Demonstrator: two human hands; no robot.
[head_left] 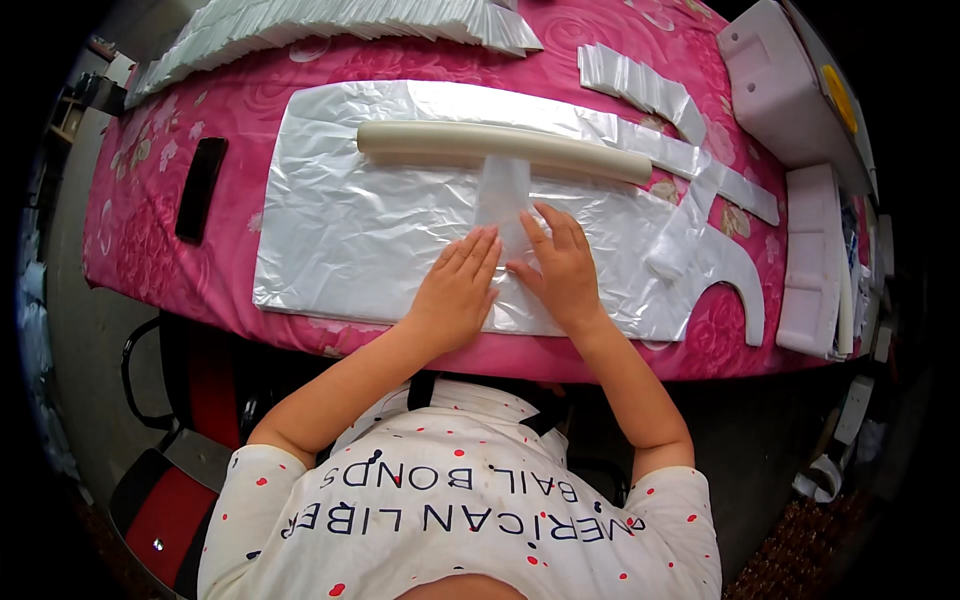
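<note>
Both hands lie flat, fingers spread, side by side: the left hand [457, 287] and right hand [560, 266] press down on a narrow clear plastic strip [503, 200]. It lies across a stack of clear plastic sheets [350, 240] on the pink-covered bench [200, 100], its far end under a cream tube [500, 145]. A black phone [200, 188] lies left.

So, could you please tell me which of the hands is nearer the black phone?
Left. The left hand lies closer to the black phone; the right hand rests farther away.
</note>
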